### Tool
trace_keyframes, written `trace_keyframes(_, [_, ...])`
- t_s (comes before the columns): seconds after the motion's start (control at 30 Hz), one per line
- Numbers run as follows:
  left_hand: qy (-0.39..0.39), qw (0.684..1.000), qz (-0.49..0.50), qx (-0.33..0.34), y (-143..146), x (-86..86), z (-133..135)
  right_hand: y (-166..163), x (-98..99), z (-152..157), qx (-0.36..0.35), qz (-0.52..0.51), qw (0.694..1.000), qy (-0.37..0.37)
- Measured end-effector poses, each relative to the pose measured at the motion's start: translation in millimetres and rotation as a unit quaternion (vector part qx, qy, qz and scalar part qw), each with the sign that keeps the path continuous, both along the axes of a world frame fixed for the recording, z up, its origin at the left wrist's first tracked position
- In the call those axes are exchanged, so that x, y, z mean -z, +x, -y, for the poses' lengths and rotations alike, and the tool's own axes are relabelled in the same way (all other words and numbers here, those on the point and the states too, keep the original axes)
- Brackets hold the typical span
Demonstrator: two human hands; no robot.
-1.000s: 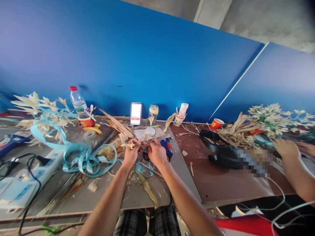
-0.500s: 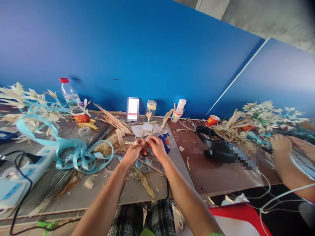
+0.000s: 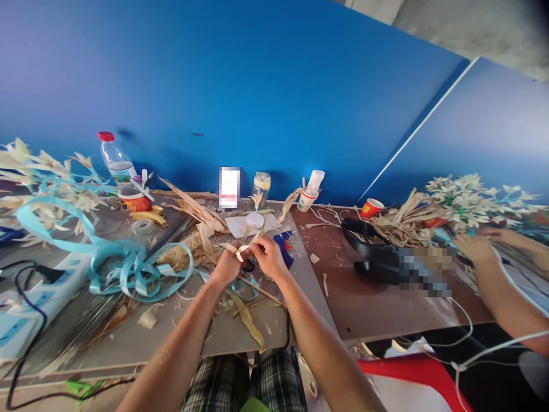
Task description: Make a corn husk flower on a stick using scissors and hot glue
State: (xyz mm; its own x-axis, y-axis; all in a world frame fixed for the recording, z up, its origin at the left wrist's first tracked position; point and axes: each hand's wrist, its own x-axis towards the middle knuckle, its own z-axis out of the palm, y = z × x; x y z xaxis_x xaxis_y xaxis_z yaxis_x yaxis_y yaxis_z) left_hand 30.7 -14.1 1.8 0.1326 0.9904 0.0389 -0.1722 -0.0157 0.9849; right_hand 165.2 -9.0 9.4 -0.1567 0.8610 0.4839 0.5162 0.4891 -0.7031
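Observation:
Over the near middle of the table, my left hand is closed round the base of a small husk flower, whose pale pointed petals spread out above the fingers. Close beside it, my right hand pinches with thumb and fingertips at a pale husk strip by the flower; whether that strip is joined to it I cannot tell. A round white lid lies just beyond my hands on a white sheet. Beneath them are a thin stick and husk scraps.
Light-blue ribbon lies coiled left, near a white power strip and thin wires. A glass jar and paper cup stand at the back. Right are a black headset-like object and another person's hands.
My left hand has turned, so the flower's petals show more openly. My right hand stays beside it, still pinching. The view has shifted slightly, and the other person's hands have moved a little left.

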Motion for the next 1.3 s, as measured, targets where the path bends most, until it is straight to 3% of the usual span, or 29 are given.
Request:
trace_keyframes(0.13, [-0.018, 0.999, -0.006, 0.028, -3, 0.5, 3, 1, 0.0, 0, -0.007, -0.023, 0.999, -0.032])
trace_keyframes(0.27, [-0.037, 0.999, 0.025, 0.015, -5, 2.3, 3, 4, 1.4, -4, -0.023, -0.074, 0.995, -0.068])
trace_keyframes(0.5, [-0.052, 0.997, 0.048, 0.017, -6, 1.0, 1, 7, 10.7, -12, -0.027, -0.177, 0.969, -0.168])
trace_keyframes(0.63, [-0.041, 0.998, 0.049, 0.013, -5, 4.0, -2, 4, 11.6, -10, -0.050, -0.169, 0.964, -0.199])
trace_keyframes(0.77, [-0.079, 0.988, 0.124, 0.052, -5, 4.7, -4, 1, 7.6, -4, -0.086, -0.148, 0.959, -0.225])
trace_keyframes(0.87, [-0.130, 0.969, 0.194, 0.082, -6, 1.8, -3, 0, 4.8, -1, -0.100, -0.146, 0.956, -0.233])
trace_keyframes(0.97, [-0.147, 0.961, 0.226, 0.070, -7, -0.4, -2, 0, 1.9, 1, -0.102, -0.149, 0.957, -0.226])
trace_keyframes(1.1, [-0.138, 0.963, 0.227, 0.040, -8, 2.6, -3, -2, -2.0, 3, -0.109, -0.134, 0.962, -0.213])
trace_keyframes(1.3, [-0.128, 0.969, 0.210, 0.038, -6, 9.1, -6, -4, -1.5, 4, -0.059, -0.046, 0.986, -0.150])
